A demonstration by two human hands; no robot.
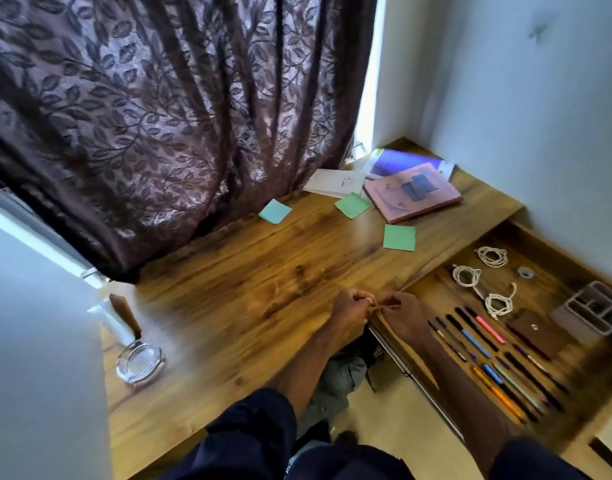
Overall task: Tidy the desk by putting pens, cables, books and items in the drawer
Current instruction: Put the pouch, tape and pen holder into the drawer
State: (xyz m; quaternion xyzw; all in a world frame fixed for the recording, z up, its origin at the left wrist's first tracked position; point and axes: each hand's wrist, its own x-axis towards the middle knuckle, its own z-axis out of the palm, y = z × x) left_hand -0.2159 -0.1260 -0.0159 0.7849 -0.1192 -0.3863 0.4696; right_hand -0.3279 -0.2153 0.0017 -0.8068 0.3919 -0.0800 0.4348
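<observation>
The wooden drawer (436,292) stands pulled out at the right of the desk (249,292). Inside it lie several pens (484,351) in rows, three coiled white cables (467,276), a tape roll (525,272), a brown wallet (533,330) and a grey organiser tray (590,308). On the desk's far right lie a pink book (412,192), a purple book (401,162), white papers (332,182) and three green sticky notes (399,238). My left hand (349,308) and my right hand (400,311) meet at the desk's front edge, both pinching something small and blurred that I cannot identify.
A glass ashtray (139,363) and a brown-handled item (124,311) with white paper sit at the desk's left end. A dark leaf-patterned curtain (152,126) hangs behind the desk. White walls close in at left and right. My legs are under the desk.
</observation>
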